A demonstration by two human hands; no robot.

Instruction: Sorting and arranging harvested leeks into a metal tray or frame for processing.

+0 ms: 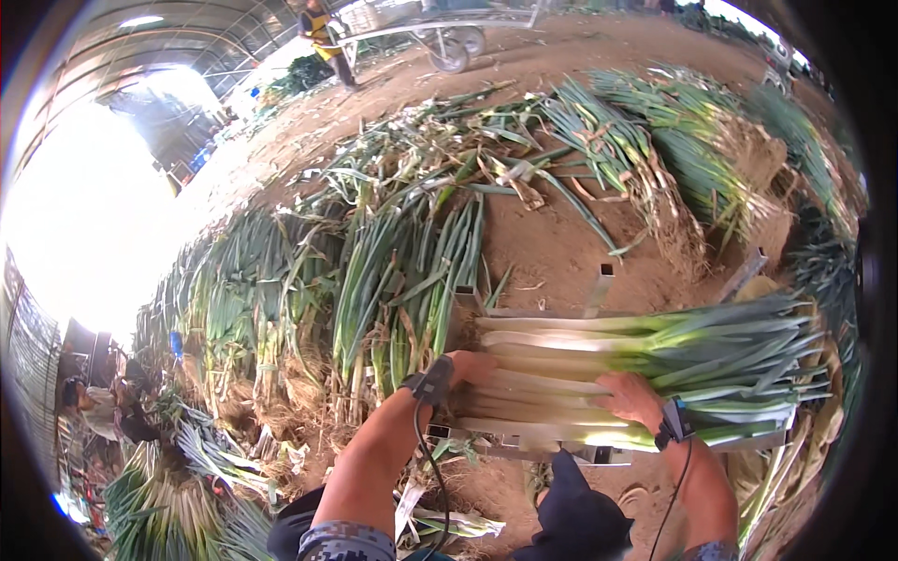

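A thick row of long green onions (561, 360) lies crosswise on a metal rack (524, 438) in front of me. Their white stalks point left and their green leaves point right. Against the white ends rests my left hand (470, 368), its fingers laid along the stalks and slightly blurred. My right hand (632, 398) lies on top of the stalks, near where white turns to green. Its fingers reach left across them, not wrapped round any. Each wrist wears a dark strapped device with a cable.
Untrimmed onion bundles with roots (412, 280) lie to the left of the rack; more bundles (720, 168) lie at the far right. Metal posts (599, 288) rise behind the rack. Farther off are a wheeled cart (449, 47) and a person (325, 42). Peeled onions (168, 505) lie lower left.
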